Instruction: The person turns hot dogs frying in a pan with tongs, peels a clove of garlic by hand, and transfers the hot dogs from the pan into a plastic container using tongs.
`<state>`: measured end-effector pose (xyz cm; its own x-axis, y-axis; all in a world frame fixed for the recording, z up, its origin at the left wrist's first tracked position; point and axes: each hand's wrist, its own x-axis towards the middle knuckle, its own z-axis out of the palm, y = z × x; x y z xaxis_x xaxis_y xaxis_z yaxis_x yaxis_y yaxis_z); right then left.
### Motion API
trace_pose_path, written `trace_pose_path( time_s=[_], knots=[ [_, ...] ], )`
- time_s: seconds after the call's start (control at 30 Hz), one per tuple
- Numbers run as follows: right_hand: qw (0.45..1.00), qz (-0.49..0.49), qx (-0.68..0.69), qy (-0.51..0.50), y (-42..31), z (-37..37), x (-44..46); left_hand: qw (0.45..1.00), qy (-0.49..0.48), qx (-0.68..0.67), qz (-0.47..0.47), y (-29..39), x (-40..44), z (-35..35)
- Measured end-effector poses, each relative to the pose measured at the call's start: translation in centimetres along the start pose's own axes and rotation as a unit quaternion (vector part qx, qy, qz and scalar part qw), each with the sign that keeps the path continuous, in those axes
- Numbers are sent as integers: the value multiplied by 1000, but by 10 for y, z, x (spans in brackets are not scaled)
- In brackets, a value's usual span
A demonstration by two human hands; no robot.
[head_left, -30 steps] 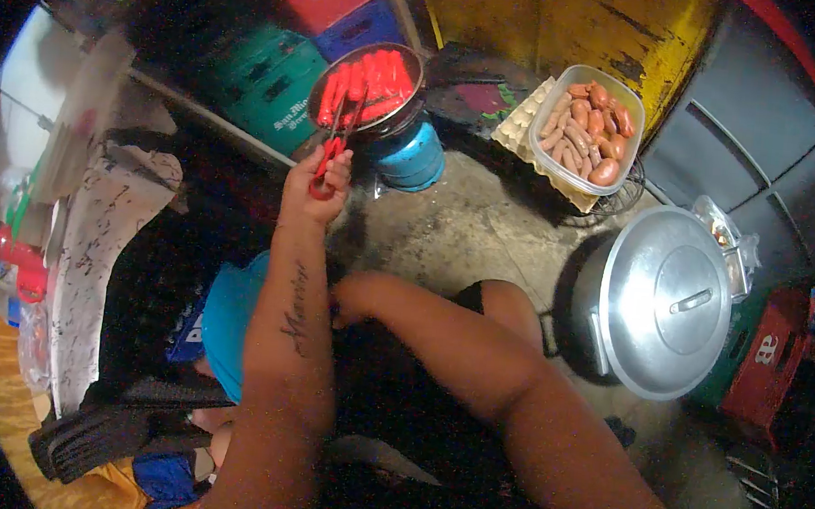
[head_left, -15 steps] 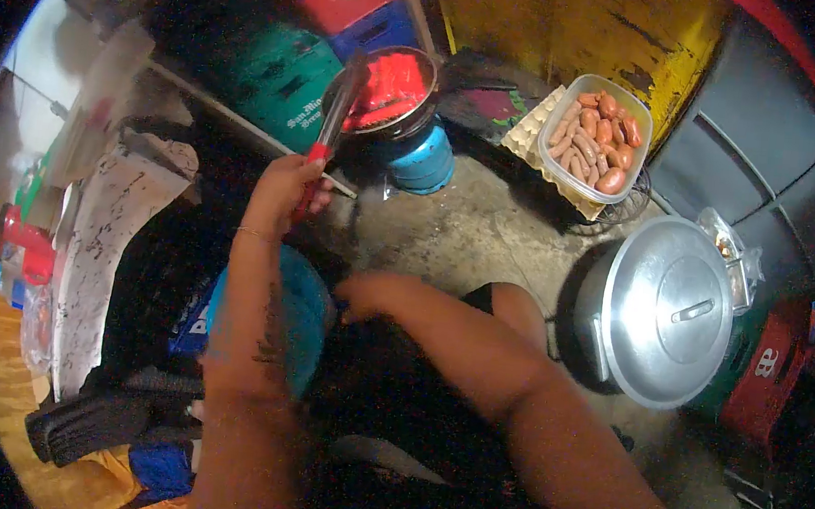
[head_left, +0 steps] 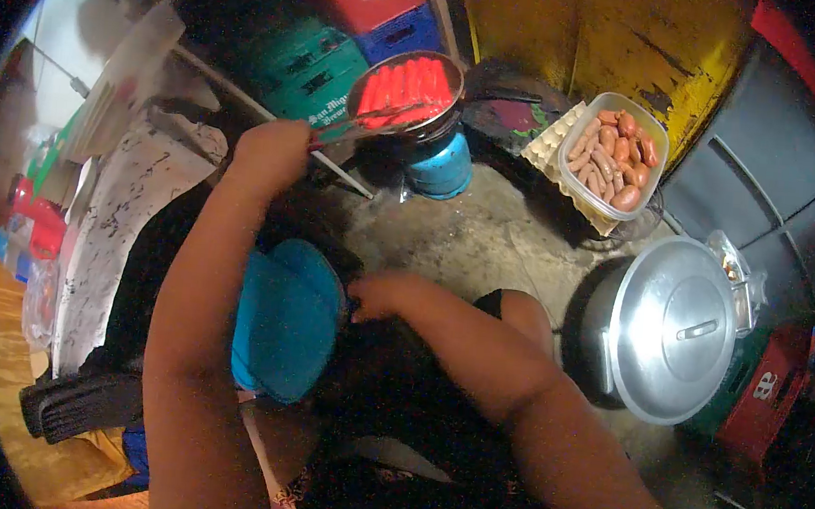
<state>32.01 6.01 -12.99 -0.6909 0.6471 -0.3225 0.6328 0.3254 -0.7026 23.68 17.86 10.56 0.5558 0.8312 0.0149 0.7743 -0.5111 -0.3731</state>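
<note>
One pair of tongs [head_left: 334, 134], held in the left hand [head_left: 277, 153], at a pan [head_left: 452, 108].
Tongs: extending over the pan's red sausages [head_left: 406, 84] (contact unclear), pan above a blue cylinder [head_left: 440, 168]. Right hand [head_left: 380, 298]: beside a blue basin [head_left: 299, 318], its grip impossible to tell. Rightward: plastic tub [head_left: 656, 183] of brownish sausages [head_left: 611, 160], lidded pot [head_left: 666, 371].

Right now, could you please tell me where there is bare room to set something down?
Bare floor shows between the blue canister, egg tray, lidded pot and bent knee. It is crowded at the frying pan, where the left hand holds tongs, and between the arms, where a round teal object sits beside the right hand.
</note>
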Motion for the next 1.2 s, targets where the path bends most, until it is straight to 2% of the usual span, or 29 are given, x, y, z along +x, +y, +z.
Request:
trace_pose_path(
  time_s=[0.07,0.17,0.27,0.37,0.47,0.57,0.67,0.77,0.87,0.97,1.2],
  knots=[
    [999,9,19,-32,-1,-3,1,999,-13,23,24,6,7,2],
    [999,-37,-13,17,6,10,8,998,-16,54,10,14,13,6],
    [998,-56,-4,11,-25,-21,-34,999,14,45,9,14,14,12],
    [998,-61,13,-3,-18,-17,-24,999,36,20,-4,11,4,7],
    [998,-31,21,42,10,16,10,999,26,5,-35,9,0,6],
    [998,-24,52,-10,13,10,12,999,5,-21,-44,11,-5,5],
    [999,-35,14,27,19,20,19,999,-20,19,-31,7,0,14],
    [997,-55,6,47,25,28,28,1000,19,12,2,11,-1,17],
    [999,-19,14,-33,-14,-11,-7,998,33,48,18,15,6,17],
    [999,-38,11,29,8,11,11,996,33,73,28,15,15,21],
    [999,-20,43,9,-1,6,6,997,-9,70,22,-1,29,4]
  ],
)
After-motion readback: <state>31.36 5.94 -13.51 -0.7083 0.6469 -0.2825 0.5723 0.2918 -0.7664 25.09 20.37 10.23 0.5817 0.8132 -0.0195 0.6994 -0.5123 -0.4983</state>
